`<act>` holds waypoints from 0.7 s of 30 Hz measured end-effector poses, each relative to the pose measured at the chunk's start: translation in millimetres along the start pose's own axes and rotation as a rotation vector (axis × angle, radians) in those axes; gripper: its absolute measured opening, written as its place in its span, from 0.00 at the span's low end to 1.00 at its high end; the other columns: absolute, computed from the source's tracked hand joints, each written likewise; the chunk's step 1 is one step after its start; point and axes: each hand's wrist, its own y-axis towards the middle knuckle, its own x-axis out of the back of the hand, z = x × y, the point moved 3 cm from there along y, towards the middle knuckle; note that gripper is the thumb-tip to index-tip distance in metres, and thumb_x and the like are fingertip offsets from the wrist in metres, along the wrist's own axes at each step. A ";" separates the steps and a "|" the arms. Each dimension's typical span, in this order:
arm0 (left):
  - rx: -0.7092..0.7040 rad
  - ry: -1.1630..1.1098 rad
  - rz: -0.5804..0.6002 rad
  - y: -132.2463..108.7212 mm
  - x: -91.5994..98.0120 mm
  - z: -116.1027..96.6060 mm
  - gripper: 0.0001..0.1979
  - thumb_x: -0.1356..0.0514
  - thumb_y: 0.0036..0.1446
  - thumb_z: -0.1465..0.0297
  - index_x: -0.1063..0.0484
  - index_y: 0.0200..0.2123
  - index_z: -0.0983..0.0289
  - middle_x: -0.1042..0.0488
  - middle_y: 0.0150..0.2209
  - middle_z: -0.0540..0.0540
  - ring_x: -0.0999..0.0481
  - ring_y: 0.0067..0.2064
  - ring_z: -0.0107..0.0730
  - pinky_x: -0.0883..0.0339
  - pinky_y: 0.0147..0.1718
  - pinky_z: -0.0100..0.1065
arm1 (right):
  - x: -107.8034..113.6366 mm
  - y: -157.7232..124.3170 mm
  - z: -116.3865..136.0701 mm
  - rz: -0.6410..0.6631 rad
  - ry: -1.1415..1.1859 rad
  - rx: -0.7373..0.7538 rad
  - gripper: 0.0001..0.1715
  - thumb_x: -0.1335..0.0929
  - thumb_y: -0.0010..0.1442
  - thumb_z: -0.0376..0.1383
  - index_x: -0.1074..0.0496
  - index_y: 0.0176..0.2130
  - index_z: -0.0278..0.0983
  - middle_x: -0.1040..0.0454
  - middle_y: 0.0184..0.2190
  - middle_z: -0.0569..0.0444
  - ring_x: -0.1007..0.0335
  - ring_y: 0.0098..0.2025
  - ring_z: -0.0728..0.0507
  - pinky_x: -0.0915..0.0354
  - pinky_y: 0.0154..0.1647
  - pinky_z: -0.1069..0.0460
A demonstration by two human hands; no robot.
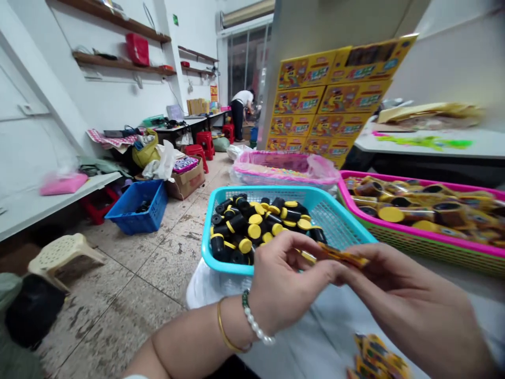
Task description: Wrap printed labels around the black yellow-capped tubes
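Observation:
My left hand (290, 279) and my right hand (410, 295) meet in front of me, fingers pinched on a thin yellow-orange printed label (341, 256), seen nearly edge-on. Just beyond them stands a turquoise plastic basket (226, 267) holding many small black canisters (236, 223) with yellow caps. Below my right hand, a loose pile of similar printed labels (376, 358) lies on the white tabletop (303, 337). A pink-rimmed basket (394, 234) at the right is full of canisters in yellow printed wraps (450, 213).
A pink basket lined with plastic (252, 163) stands behind the turquoise one. Yellow printed boxes (298, 100) are stacked against a pillar. On the floor at left are a blue crate (138, 216) and a cream stool (63, 252). Farther back, a person (239, 113) bends forward.

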 end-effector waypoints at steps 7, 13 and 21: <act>-0.183 0.097 -0.083 -1.3 7.5 -6.9 0.08 0.30 0.52 0.67 0.25 0.30 0.64 0.27 0.28 0.50 0.29 0.27 0.24 0.32 0.25 0.26 | -4.2 6.3 16.9 0.008 0.264 -0.054 0.18 0.26 0.58 0.47 0.28 0.27 0.38 0.23 0.22 0.54 0.24 0.23 0.46 0.24 0.25 0.53; -0.222 0.101 -0.060 -2.1 6.7 -11.8 0.06 0.32 0.55 0.67 0.22 0.30 0.64 0.27 0.27 0.51 0.31 0.26 0.23 0.35 0.22 0.26 | -2.8 5.0 19.0 -0.012 0.313 -0.051 0.18 0.26 0.59 0.47 0.27 0.27 0.38 0.23 0.21 0.55 0.24 0.23 0.47 0.25 0.25 0.54; -0.390 0.234 -0.063 -4.4 7.0 -12.9 0.02 0.33 0.57 0.71 0.19 0.32 0.63 0.23 0.29 0.53 0.26 0.29 0.27 0.30 0.25 0.27 | -4.6 4.9 15.9 0.019 0.273 -0.012 0.18 0.27 0.61 0.45 0.27 0.26 0.37 0.26 0.21 0.55 0.28 0.23 0.48 0.29 0.25 0.54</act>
